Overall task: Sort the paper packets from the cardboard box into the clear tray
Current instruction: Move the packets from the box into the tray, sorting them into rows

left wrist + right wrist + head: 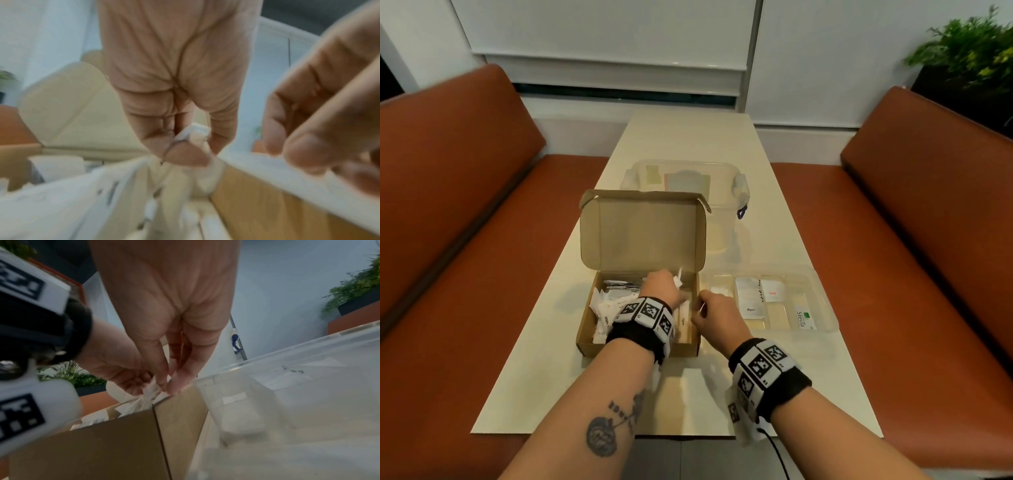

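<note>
A long cream bench (688,144) is running away between two orange seats, carrying three things. An open cardboard box (640,346) is sitting near the front edge, its lid standing up. Just beside it on the right, a clear tray (822,298) with compartments is lying flat. Behind the box, a clear lidded container (726,205) is standing farther back on the bench.

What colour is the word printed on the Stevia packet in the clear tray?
Green, on a white Stevia packet in the clear tray; the head view shows it best.
</note>
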`<state>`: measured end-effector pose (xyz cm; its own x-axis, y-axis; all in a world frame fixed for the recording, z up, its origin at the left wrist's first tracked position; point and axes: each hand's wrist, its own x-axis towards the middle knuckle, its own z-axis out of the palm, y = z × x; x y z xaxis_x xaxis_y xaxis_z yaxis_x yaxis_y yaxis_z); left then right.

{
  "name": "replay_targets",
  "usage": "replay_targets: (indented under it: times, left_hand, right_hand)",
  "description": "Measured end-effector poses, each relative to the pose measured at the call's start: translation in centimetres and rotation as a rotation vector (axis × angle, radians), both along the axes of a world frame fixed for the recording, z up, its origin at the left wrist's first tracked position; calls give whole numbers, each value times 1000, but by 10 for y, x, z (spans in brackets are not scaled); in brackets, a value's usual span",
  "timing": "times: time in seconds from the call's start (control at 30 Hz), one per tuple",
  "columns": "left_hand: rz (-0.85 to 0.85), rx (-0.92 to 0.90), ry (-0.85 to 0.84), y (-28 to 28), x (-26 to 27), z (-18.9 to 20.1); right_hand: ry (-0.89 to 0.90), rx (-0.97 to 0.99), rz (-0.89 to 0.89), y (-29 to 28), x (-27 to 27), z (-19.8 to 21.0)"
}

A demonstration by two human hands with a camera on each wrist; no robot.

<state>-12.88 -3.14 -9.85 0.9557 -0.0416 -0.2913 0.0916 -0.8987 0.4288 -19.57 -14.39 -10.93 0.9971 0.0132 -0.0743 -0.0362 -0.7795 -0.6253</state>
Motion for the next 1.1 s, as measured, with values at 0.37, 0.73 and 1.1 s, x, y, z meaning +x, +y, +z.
replay_targets:
  times: [0.37, 0.73, 1.1]
  left_hand:
    - [311, -896, 86, 28, -8, 36]
    - [406, -1246, 210, 38, -16, 13]
    - [398, -987, -56, 28, -7, 2]
  right_hand:
    - [-71, 394, -100, 25, 22, 32]
    - [-3, 549, -234, 19, 29, 24]
    - [-65, 648, -366, -14, 24, 17]
